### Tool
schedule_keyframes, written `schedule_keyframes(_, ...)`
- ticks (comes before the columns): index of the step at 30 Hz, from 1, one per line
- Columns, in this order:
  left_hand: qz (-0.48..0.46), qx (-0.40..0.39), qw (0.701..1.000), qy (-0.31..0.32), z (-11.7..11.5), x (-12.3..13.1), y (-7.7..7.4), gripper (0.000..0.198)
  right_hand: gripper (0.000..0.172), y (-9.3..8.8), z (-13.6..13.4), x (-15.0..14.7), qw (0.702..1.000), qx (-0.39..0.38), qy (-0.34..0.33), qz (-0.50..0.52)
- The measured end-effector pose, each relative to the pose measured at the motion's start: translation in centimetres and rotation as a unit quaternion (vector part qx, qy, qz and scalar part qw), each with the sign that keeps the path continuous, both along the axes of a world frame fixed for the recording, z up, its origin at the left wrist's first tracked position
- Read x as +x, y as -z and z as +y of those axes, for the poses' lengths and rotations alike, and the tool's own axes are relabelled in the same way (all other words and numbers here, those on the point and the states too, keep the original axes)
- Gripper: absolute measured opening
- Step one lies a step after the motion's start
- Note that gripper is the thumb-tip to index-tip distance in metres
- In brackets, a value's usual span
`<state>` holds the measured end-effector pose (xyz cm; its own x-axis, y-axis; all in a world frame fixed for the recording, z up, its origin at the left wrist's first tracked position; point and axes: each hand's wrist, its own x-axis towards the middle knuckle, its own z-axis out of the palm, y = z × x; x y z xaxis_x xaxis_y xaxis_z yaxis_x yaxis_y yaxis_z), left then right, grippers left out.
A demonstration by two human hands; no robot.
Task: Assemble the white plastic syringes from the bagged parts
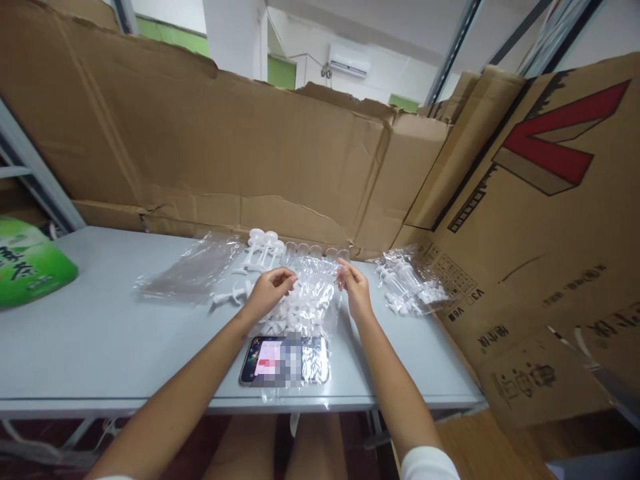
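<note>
A clear plastic bag (320,277) is stretched between my hands and hangs down over the front of the table. My left hand (273,290) pinches its left side, fingertips curled together. On the other side, my right hand (355,287) has thumb and fingers closed on the bag's right edge. Small white plastic parts (285,319) lie in a pile beneath and behind the film. Closer to me, a phone (285,360) with a lit screen lies flat, partly under the bag's lower end. White plunger-like pieces (260,247) stand behind my left hand, beside a row of clear cups (316,251).
Flat clear bags (193,270) lie to the left. At right, a filled bag (410,283) holds white parts. A green package (33,263) sits at the far left. Cardboard walls (250,147) close off the table's back and right side.
</note>
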<state>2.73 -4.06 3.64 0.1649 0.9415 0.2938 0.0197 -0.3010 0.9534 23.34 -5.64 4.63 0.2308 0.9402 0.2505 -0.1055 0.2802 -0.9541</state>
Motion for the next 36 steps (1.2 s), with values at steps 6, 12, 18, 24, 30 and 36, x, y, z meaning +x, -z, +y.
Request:
schedule_keyframes(6,-0.044,0.010,0.997,-0.061,0.2,-0.2,-0.4,0.023,0.024,0.1,-0.1,-0.3,0.989,-0.081,-0.110,-0.050)
schedule_keyframes(12,-0.033,0.023,0.996,-0.083,0.2,-0.4,-0.4,0.027,0.017,0.3,-0.1,-0.4,0.993,-0.042,-0.090,-0.066)
schedule_keyframes(18,0.003,0.016,1.000,0.005,0.3,-0.1,0.3,0.027,0.021,0.0,0.1,-0.1,0.999,-0.009,-0.027,-0.018)
schedule_keyframes(24,-0.065,0.018,0.995,-0.069,0.4,-0.4,-0.3,0.025,0.051,0.4,-0.1,-0.2,0.988,-0.047,-0.121,-0.085)
schedule_keyframes(30,-0.164,0.022,0.978,-0.130,0.4,-1.1,-1.1,0.026,0.079,0.7,-1.5,-1.3,0.887,0.013,-0.207,-0.413)
schedule_keyframes(36,-0.196,0.010,0.971,-0.136,0.3,-1.1,-1.4,0.026,0.102,1.1,-2.5,-2.6,0.796,0.028,-0.217,-0.565)
